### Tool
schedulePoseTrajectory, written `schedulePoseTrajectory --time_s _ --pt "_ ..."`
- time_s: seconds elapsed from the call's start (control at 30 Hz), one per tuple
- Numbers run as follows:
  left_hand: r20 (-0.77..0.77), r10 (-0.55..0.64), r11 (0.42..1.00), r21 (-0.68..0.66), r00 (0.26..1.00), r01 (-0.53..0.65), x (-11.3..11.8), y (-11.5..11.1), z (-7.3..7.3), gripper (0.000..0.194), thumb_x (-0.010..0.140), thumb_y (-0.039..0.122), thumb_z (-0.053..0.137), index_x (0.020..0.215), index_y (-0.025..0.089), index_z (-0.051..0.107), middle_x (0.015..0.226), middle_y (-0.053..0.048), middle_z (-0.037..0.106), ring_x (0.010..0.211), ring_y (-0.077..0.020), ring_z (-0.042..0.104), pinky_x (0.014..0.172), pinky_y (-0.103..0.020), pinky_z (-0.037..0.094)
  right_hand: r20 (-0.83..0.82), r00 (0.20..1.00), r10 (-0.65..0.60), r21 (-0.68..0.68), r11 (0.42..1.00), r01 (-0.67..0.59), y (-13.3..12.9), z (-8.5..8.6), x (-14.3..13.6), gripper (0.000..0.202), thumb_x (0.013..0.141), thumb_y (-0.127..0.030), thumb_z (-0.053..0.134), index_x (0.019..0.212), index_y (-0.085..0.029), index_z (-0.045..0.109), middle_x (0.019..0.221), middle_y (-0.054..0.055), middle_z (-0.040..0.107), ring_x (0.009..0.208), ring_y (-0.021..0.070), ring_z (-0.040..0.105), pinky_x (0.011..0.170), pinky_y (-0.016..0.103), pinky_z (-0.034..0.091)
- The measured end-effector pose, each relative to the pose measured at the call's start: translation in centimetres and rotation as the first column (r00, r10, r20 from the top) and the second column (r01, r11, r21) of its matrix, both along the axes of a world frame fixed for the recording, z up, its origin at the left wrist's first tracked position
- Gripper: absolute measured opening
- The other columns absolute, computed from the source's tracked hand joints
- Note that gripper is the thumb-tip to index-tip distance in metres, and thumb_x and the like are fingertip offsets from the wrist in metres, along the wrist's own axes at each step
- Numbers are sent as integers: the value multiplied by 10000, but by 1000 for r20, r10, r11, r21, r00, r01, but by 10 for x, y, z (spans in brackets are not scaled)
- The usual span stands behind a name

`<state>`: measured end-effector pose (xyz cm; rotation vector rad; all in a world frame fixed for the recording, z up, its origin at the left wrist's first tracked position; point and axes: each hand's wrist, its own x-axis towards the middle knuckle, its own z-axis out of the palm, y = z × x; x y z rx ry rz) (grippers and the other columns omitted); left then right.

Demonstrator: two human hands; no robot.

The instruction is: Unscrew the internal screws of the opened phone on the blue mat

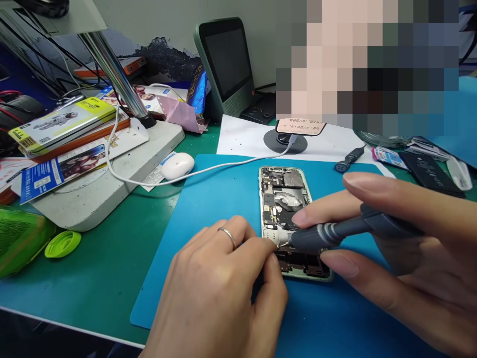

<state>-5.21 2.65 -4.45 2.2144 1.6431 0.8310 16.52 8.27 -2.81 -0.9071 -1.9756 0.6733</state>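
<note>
Nearest, the left hand (219, 283) curls its fingers beside the driver's tip; whether they pinch anything cannot be told. The right hand (421, 278) grips a screwdriver (313, 237), slanted over the opened phone (288, 201), which lies on the blue mat (179, 248). Fastener work seems in hand; the next move likely calls for steady seating of the tip, whose contact fingers obscure. Farther back, pixelation hides most of a propped screen (300, 127).

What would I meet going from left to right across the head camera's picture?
Going by their middles: bright green plastic object at the edge, round lime-green plastic lid, glossy white rounded object, bare left hand, opened pale-green-framed phone, slim dark grey screwdriver, bare right hand holding it.
</note>
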Motion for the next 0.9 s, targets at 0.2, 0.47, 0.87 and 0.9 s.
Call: schedulePoseTrajectory --time_s 0.2,0.47,0.87,0.9 --pt "-4 -1 1000 10 1000 1 -1 0 0 225 991 166 568 795 244 647 824 18 637 712 -147 610 617 -265 476 -46 996 78 -4 997 -78 3 -3 0 663 920 -204 767 1445 -582 625 1227 -98 825 999 235 830 803 336 723" --pt "-23 -24 1000 18 999 24 -2 -2 -2 199 999 177 575 839 252 667 836 26 650 712 -144 625 646 -271 488 126 938 324 167 925 -342 20 1 3 908 936 -54 679 1686 -436 339 1544 -86 660 1144 155 786 900 195 672" --pt "-15 -44 999 20 999 45 -3 0 -8 189 1005 186 581 844 255 650 839 25 648 720 -151 628 650 -276 486 119 950 289 143 942 -304 12 6 0 903 915 6 634 1666 -429 386 1566 -65 641 1216 180 750 1103 280 601" --pt "-6 -30 999 22 1000 30 -3 0 -10 188 1002 184 580 844 256 652 837 24 645 725 -153 630 653 -279 485 125 944 307 154 934 -324 13 6 1 899 913 -4 641 1668 -421 385 1520 -50 678 1188 183 760 1079 278 613"
